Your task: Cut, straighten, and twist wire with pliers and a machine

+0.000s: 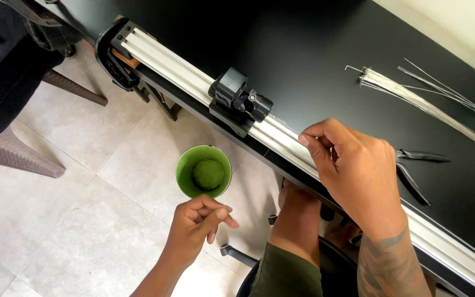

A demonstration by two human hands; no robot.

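The cup (203, 171) is green, its ball (208, 174) a duller green. The counter (325, 49) is black, the rail (188, 77) silver. Floor tiles (83, 220) are pale grey.

A: What can't you make out?
B: Whether the right hand (358, 176) pinches anything; too fine to tell. It covers the pliers' (413, 165) jaws.
A: And cut off?
B: The rail (193, 77) at four o'clock, the wire bundle (424, 99) at three.

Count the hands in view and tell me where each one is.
2. The left hand hangs over the floor just below the green cup; the right hand rests at the aluminium rail.
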